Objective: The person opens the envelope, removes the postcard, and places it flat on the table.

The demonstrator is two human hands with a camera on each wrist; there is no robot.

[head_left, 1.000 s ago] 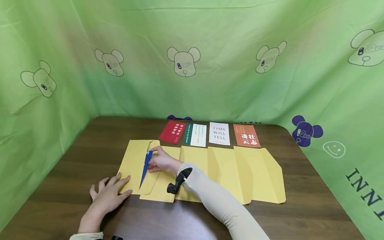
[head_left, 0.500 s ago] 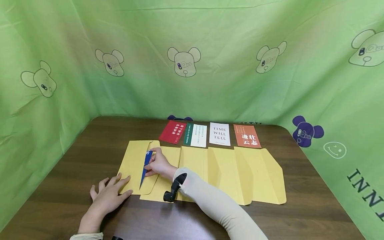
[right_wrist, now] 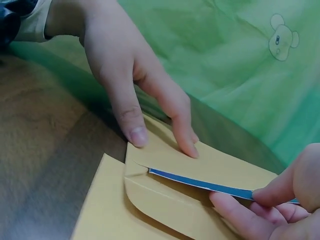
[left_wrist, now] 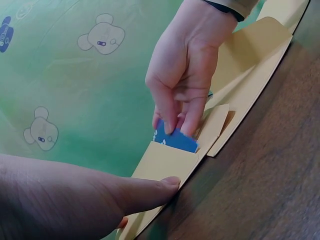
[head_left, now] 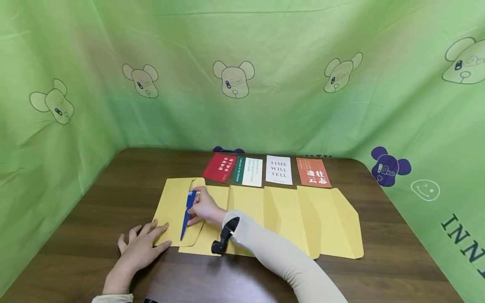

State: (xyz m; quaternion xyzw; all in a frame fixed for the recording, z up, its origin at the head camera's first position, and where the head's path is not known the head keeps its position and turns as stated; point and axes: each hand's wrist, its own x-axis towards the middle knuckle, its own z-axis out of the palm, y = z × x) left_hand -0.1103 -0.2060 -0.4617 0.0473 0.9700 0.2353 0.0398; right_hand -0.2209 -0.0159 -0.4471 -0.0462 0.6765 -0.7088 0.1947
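My right hand (head_left: 207,208) pinches a blue card (right_wrist: 200,183) between thumb and fingers. Most of the card sits inside the leftmost yellow envelope (head_left: 172,202); only a narrow blue strip shows at the mouth, on the right side. The envelope's flap (right_wrist: 155,197) lies folded out beneath the card's exposed edge. My left hand (head_left: 142,248) rests with spread fingers on the envelope's near left corner, its thumb (left_wrist: 167,186) flat on the paper. In the left wrist view, the right fingers grip the card just outside the envelope's mouth.
Several more yellow envelopes (head_left: 246,198) overlap in a row to the right. Behind them lie a red card (head_left: 219,167), a green and white card (head_left: 251,171), a white card (head_left: 278,170) and an orange card (head_left: 313,172). A green printed curtain (head_left: 235,122) stands behind the wooden table (head_left: 98,210).
The right fingers have shifted slightly on the blue card, and different lettering shows on its exposed strip. My left hand stays on the envelope. The whole head view has moved a little.
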